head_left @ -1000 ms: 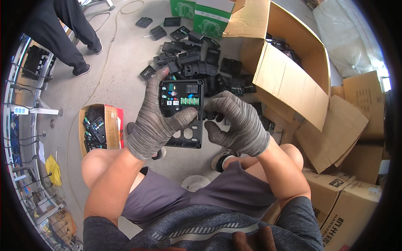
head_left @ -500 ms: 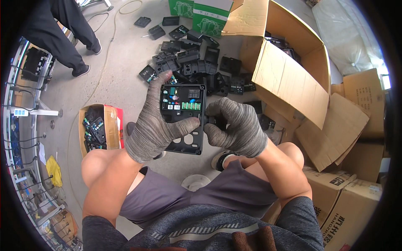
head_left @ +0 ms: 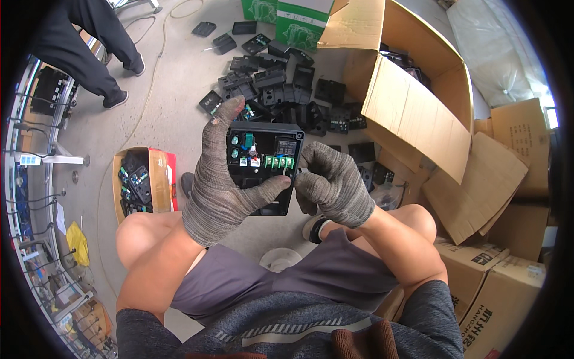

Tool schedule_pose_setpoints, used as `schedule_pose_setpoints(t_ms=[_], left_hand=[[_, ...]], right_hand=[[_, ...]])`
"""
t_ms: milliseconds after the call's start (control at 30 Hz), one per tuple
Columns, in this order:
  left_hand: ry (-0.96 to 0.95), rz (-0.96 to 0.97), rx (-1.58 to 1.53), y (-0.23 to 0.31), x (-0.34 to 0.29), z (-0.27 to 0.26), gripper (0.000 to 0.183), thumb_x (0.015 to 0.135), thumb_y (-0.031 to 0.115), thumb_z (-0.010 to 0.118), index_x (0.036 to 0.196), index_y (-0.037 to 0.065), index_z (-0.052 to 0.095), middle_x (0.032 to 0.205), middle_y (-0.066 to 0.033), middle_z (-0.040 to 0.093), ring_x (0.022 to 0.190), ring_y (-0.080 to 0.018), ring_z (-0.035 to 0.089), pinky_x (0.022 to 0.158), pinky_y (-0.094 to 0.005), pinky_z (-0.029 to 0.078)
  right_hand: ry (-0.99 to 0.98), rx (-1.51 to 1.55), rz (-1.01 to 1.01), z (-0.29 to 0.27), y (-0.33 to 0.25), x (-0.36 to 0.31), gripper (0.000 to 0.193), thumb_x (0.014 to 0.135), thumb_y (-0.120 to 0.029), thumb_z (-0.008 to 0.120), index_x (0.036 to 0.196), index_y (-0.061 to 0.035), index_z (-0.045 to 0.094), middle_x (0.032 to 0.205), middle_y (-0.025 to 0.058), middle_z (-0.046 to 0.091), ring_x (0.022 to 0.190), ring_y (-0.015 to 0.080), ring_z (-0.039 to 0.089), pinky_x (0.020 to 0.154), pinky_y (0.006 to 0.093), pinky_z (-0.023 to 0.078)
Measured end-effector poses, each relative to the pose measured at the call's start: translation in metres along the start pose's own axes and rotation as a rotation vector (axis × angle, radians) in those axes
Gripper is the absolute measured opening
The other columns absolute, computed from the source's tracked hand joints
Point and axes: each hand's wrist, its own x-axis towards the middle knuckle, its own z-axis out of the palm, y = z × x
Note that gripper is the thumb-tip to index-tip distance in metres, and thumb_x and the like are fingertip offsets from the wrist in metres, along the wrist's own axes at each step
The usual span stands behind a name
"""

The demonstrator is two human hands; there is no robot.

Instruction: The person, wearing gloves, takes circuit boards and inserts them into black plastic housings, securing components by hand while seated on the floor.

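Both hands gloved in grey knit, raised above bare knees; left hand [head_left: 220, 179] spread wide, fingers up, thumb curled inward; right hand [head_left: 332, 184] loosely fisted, fingertips pinched toward the left thumb

This is a workshop or small assembly floor: a bare grey concrete floor [head_left: 173, 90] is strewn with a heap of black plastic electronic housings [head_left: 281, 90], large open brown cardboard boxes [head_left: 412, 102] stand around, and a metal rack [head_left: 36, 149] with cables runs along the left edge.
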Motion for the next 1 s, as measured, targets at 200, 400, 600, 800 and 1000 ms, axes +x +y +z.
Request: schedule_pose_setpoints(t_ms=[200, 400, 600, 800, 1000], left_hand=[[0.037, -0.033, -0.015, 0.000, -0.003, 0.002, 0.108, 0.069, 0.027, 0.094, 0.153, 0.003, 0.031, 0.141, -0.0184, 0.044, 0.129, -0.0296, 0.051, 0.109, -0.0402, 0.044], [0.033, 0.069, 0.095, -0.007, 0.006, 0.004, 0.113, 0.069, 0.024, 0.094, 0.154, 0.007, 0.022, 0.135, -0.0133, 0.045, 0.116, -0.0203, 0.058, 0.100, -0.0340, 0.051], [-0.044, -0.287, -0.459, 0.001, 0.011, 0.004, 0.104, 0.075, 0.017, 0.090, 0.153, 0.011, 0.023, 0.129, -0.0130, 0.054, 0.115, -0.0204, 0.060, 0.099, -0.0342, 0.053], [-0.080, -0.249, -0.393, -0.018, 0.006, 0.008, 0.103, 0.075, 0.017, 0.091, 0.153, 0.008, 0.024, 0.130, -0.0132, 0.052, 0.114, -0.0188, 0.060, 0.097, -0.0344, 0.054], [-0.110, -0.276, -0.398, -0.011, 0.004, 0.007, 0.105, 0.073, 0.021, 0.092, 0.153, 0.009, 0.024, 0.128, -0.0129, 0.053, 0.113, -0.0185, 0.059, 0.097, -0.0353, 0.053]], right_hand=[[-0.011, 0.080, 0.128, 0.003, -0.004, 0.001, 0.020, 0.098, -0.020, 0.063, 0.091, -0.0025, 0.057, 0.066, 0.0036, 0.060, 0.051, 0.0106, 0.060, 0.046, 0.0251, 0.049], [0.063, 0.102, 0.024, 0.010, 0.006, 0.003, 0.014, 0.098, -0.016, 0.059, 0.091, -0.0043, 0.057, 0.071, 0.0031, 0.060, 0.062, 0.0109, 0.063, 0.052, 0.0256, 0.051], [0.038, -0.652, -0.397, -0.010, -0.012, 0.008, 0.026, 0.082, -0.015, 0.076, 0.098, -0.0012, 0.061, 0.074, 0.0128, 0.060, 0.062, 0.0249, 0.065, 0.058, 0.0361, 0.054], [-0.010, -1.063, -0.585, -0.016, -0.011, 0.007, 0.026, 0.078, -0.022, 0.077, 0.093, -0.0062, 0.063, 0.077, 0.0129, 0.062, 0.067, 0.0348, 0.066, 0.058, 0.0419, 0.052], [-0.004, -0.869, -0.473, -0.011, -0.008, 0.003, 0.024, 0.082, -0.023, 0.076, 0.090, -0.0043, 0.063, 0.071, 0.0165, 0.062, 0.064, 0.0363, 0.065, 0.056, 0.0405, 0.051]])
